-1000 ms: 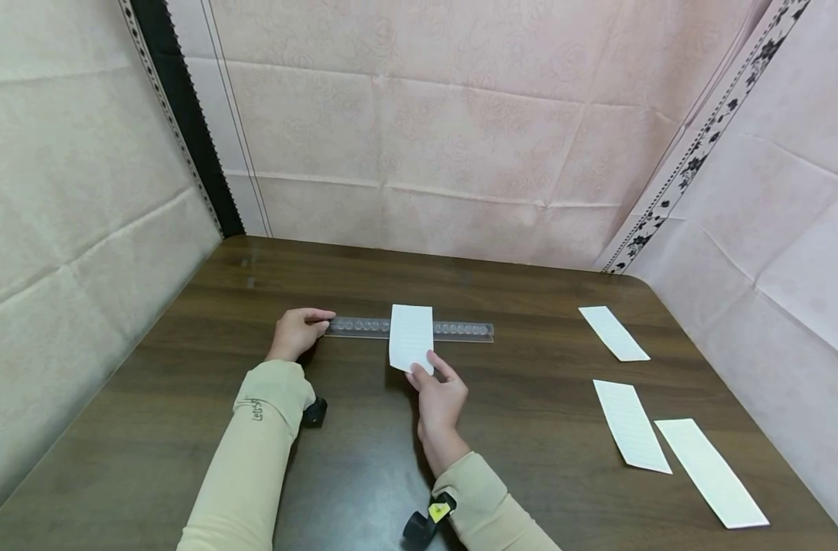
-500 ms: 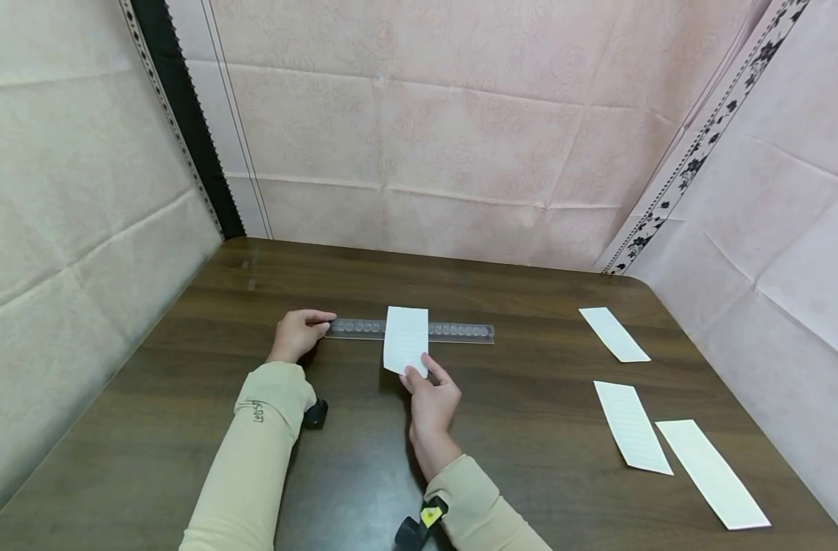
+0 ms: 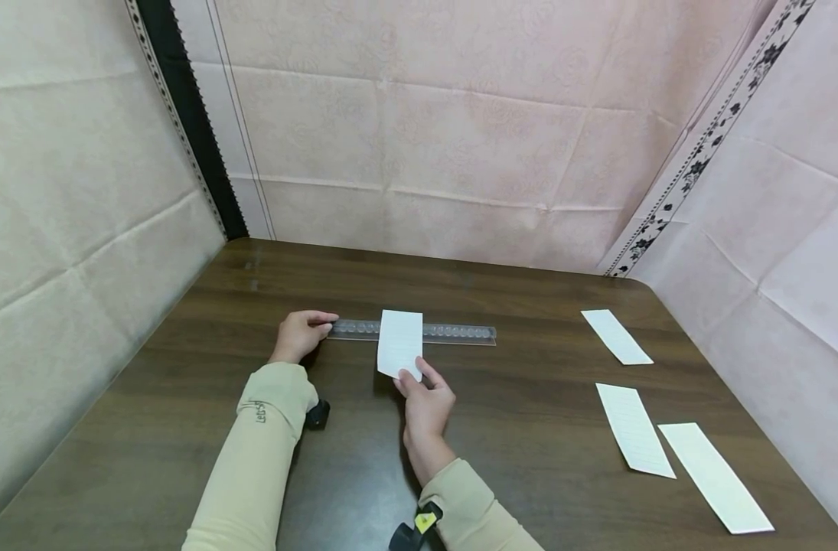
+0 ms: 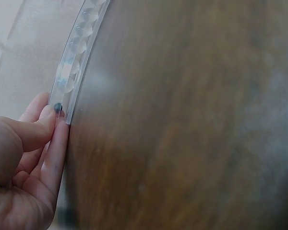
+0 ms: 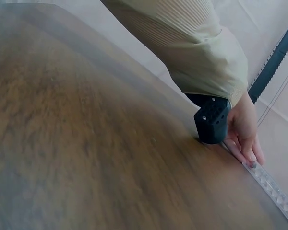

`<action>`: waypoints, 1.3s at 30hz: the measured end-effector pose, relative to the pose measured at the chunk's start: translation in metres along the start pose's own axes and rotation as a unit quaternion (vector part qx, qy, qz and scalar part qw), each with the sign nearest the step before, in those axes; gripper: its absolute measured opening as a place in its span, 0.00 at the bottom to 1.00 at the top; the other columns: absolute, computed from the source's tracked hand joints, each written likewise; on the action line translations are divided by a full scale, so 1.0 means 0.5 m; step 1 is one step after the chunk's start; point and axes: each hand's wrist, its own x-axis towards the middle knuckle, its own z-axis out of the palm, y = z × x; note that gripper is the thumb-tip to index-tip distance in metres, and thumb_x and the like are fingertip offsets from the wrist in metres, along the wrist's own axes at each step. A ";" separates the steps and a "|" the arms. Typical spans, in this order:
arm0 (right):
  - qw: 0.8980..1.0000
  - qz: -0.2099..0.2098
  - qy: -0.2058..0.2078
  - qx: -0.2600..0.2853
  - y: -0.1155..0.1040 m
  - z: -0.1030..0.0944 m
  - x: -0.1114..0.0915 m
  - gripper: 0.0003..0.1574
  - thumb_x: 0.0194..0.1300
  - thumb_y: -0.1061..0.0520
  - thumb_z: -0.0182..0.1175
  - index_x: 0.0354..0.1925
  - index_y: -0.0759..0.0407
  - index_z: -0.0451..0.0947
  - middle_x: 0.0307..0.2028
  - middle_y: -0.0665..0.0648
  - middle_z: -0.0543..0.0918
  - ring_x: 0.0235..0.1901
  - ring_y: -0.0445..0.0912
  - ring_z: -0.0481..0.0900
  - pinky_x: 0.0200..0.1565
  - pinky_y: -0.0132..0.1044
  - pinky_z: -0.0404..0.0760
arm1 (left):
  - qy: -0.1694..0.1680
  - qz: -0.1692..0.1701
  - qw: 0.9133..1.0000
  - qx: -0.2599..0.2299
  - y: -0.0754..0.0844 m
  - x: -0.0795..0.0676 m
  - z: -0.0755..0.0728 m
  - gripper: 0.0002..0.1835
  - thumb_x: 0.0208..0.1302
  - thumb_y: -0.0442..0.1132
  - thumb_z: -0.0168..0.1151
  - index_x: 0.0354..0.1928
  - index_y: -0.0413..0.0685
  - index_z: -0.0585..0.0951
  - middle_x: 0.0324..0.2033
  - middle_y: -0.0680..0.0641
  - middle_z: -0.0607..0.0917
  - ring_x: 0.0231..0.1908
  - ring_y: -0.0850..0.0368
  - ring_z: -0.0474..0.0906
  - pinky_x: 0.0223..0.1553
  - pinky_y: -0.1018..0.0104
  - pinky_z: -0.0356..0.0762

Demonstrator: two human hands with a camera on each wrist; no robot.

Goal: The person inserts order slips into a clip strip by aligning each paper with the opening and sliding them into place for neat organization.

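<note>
A clear plastic ruler [image 3: 460,334] with a row of round shapes stretches sideways across the middle of the table. My left hand [image 3: 298,337] pinches its left end between thumb and fingers; the left wrist view shows this ruler [image 4: 78,45] rising from the fingertips. In my right hand [image 3: 428,405], thumb and fingers pinch the lower right corner of a white paper slip [image 3: 399,343] with faint lines. The slip overlaps the middle of the ruler in the head view and hides that stretch. The right wrist view catches my left hand [image 5: 245,129] and the ruler, not the right hand.
Three more white paper slips lie at the right: one farther back [image 3: 617,337], one nearer [image 3: 635,430] and a longer one [image 3: 716,478] beside it. The brown wooden table [image 3: 529,428] is bordered by pale cloth walls [image 3: 460,138] at the back and sides.
My right hand has moved left with the paper slip, which now covers a part of the ruler farther left. The left hand keeps its hold on the ruler's end.
</note>
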 end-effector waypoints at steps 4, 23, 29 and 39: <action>1.000 0.004 -0.007 0.000 0.002 0.004 -0.007 0.25 0.49 0.78 0.61 0.49 0.79 0.74 0.50 0.74 0.72 0.25 0.42 0.81 0.33 0.34 0.81 | 0.003 0.007 1.000 0.002 -0.001 0.000 0.001 0.12 0.64 0.34 0.59 0.48 0.43 0.83 0.47 0.40 0.82 0.50 0.44 0.74 0.50 0.53 0.71; 1.000 0.007 -0.009 -0.002 0.018 0.015 -0.019 0.24 0.49 0.78 0.61 0.48 0.79 0.75 0.51 0.74 0.71 0.25 0.43 0.80 0.33 0.35 0.81 | 0.006 0.014 1.000 0.008 -0.001 0.002 0.002 0.12 0.64 0.34 0.59 0.48 0.42 0.83 0.49 0.39 0.81 0.53 0.43 0.72 0.53 0.52 0.68; 1.000 0.011 -0.009 -0.005 0.022 0.019 -0.024 0.23 0.48 0.78 0.61 0.47 0.78 0.75 0.51 0.74 0.71 0.25 0.43 0.81 0.33 0.35 0.81 | 0.001 0.013 1.000 0.004 0.001 0.001 0.001 0.13 0.64 0.33 0.58 0.49 0.42 0.83 0.49 0.39 0.80 0.52 0.43 0.72 0.51 0.52 0.70; 1.000 0.021 -0.012 -0.011 0.024 0.025 -0.034 0.23 0.48 0.77 0.62 0.47 0.77 0.76 0.51 0.73 0.72 0.25 0.43 0.81 0.33 0.35 0.81 | 0.001 0.016 1.000 0.008 0.002 0.001 0.000 0.12 0.64 0.33 0.59 0.48 0.42 0.83 0.48 0.40 0.81 0.53 0.43 0.72 0.53 0.53 0.69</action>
